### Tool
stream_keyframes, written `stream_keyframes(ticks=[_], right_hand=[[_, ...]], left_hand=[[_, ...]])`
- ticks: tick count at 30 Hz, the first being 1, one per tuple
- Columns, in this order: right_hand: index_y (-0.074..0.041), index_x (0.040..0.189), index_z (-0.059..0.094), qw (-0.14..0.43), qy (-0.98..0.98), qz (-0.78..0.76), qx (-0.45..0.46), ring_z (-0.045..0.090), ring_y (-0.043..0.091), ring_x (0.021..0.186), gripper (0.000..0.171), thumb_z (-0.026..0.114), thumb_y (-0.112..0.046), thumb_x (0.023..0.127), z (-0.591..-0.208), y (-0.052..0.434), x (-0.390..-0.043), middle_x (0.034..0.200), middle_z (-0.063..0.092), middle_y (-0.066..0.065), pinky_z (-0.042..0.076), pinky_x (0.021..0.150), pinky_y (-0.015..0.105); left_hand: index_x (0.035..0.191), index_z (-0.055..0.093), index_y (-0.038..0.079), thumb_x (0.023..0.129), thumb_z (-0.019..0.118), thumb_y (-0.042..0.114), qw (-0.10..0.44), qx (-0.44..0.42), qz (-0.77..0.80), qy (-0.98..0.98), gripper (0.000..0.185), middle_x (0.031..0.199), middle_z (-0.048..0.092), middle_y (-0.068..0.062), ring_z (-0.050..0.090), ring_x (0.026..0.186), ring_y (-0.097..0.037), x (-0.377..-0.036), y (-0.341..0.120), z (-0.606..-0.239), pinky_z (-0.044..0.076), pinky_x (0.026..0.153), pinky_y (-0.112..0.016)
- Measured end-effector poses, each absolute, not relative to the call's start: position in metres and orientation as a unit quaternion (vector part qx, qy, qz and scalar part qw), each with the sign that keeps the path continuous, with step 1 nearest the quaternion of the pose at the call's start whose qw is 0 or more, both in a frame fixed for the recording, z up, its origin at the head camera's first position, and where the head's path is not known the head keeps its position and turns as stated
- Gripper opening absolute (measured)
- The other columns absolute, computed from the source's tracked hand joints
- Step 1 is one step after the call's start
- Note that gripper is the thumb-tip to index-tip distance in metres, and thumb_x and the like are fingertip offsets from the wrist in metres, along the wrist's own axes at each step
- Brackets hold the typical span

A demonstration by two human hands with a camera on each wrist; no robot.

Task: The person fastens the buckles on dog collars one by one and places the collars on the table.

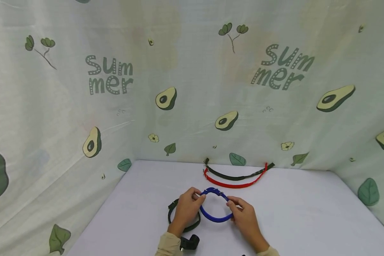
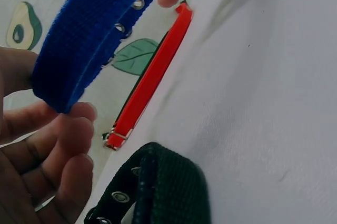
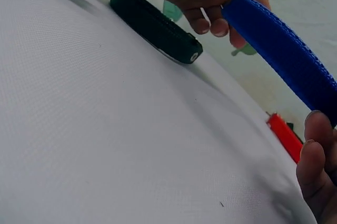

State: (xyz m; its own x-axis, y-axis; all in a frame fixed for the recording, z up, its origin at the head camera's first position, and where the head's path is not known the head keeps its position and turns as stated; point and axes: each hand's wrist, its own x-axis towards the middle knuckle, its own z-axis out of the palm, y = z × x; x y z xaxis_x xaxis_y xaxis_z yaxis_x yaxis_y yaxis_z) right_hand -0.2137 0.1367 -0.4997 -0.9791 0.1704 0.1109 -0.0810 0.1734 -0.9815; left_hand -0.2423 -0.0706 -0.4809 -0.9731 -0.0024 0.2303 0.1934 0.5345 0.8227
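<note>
Both hands hold a blue collar, closed into a ring, above the white table. My left hand pinches its left side and my right hand pinches the right side. Metal eyelets and a buckle show along its far part. In the left wrist view the blue webbing sits between thumb and fingers. Partly hidden behind the left hand, a dark green collar stands on the table as a closed ring.
At the back of the table lie a red collar and a dark green collar, both unfastened and stretched out. Near the left sleeve is a black object. A printed curtain rises behind the table.
</note>
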Motion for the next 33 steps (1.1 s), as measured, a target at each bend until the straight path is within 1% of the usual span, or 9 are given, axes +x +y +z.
stream_keyframes(ticks=[3,7,10,13,19,27,33], right_hand=[[-0.006,0.114,0.073,0.084,-0.768,0.634,-0.033,0.059,0.019,0.058,0.021,0.067,-0.013,0.096,-0.501,0.138,-0.213,0.095,0.069,0.012,0.05,0.05,0.028],[-0.004,0.116,0.072,0.064,-0.779,0.623,-0.028,0.058,0.019,0.057,0.023,0.067,-0.011,0.095,-0.501,0.139,-0.215,0.095,0.067,0.009,0.049,0.048,0.029],[-0.002,0.116,0.071,0.057,-0.784,0.617,-0.024,0.057,0.019,0.056,0.024,0.067,-0.01,0.094,-0.501,0.14,-0.215,0.094,0.065,0.008,0.048,0.046,0.03],[-0.004,0.116,0.071,0.057,-0.791,0.608,-0.023,0.058,0.019,0.056,0.023,0.067,-0.009,0.094,-0.503,0.14,-0.216,0.094,0.065,0.008,0.049,0.046,0.03],[-0.007,0.118,0.071,0.053,-0.817,0.574,-0.015,0.059,0.017,0.058,0.024,0.067,-0.011,0.095,-0.509,0.14,-0.215,0.098,0.067,0.006,0.049,0.046,0.03],[-0.005,0.117,0.071,0.051,-0.825,0.563,0.005,0.06,0.017,0.058,0.025,0.068,-0.008,0.093,-0.511,0.14,-0.213,0.095,0.066,0.006,0.05,0.046,0.03],[-0.004,0.12,0.07,0.043,-0.835,0.548,0.01,0.06,0.015,0.06,0.027,0.068,-0.011,0.094,-0.509,0.142,-0.212,0.097,0.066,0.005,0.051,0.048,0.03]], left_hand=[[0.099,0.067,0.014,0.092,0.073,0.033,0.091,-0.061,-0.469,-0.876,0.02,0.074,0.06,0.008,0.055,0.064,-0.009,-0.241,-0.072,-0.482,0.047,0.056,-0.026],[0.098,0.068,0.014,0.092,0.072,0.032,0.075,-0.064,-0.461,-0.882,0.02,0.074,0.06,0.007,0.055,0.063,-0.01,-0.242,-0.074,-0.481,0.047,0.055,-0.028],[0.098,0.068,0.014,0.093,0.072,0.032,0.06,-0.064,-0.455,-0.886,0.019,0.073,0.06,0.007,0.056,0.062,-0.011,-0.244,-0.075,-0.482,0.047,0.055,-0.029],[0.097,0.068,0.015,0.093,0.072,0.032,0.053,-0.066,-0.446,-0.891,0.019,0.072,0.06,0.007,0.055,0.061,-0.011,-0.246,-0.075,-0.483,0.047,0.054,-0.029],[0.095,0.068,0.013,0.092,0.074,0.03,0.056,-0.066,-0.426,-0.901,0.018,0.07,0.059,0.008,0.054,0.06,-0.009,-0.244,-0.077,-0.486,0.045,0.054,-0.027],[0.095,0.069,0.015,0.091,0.074,0.032,0.054,-0.05,-0.395,-0.916,0.019,0.07,0.058,0.008,0.052,0.061,-0.01,-0.242,-0.078,-0.489,0.043,0.054,-0.029],[0.095,0.069,0.015,0.09,0.075,0.033,0.045,-0.047,-0.385,-0.92,0.02,0.069,0.058,0.008,0.052,0.061,-0.011,-0.243,-0.076,-0.49,0.042,0.054,-0.03]])
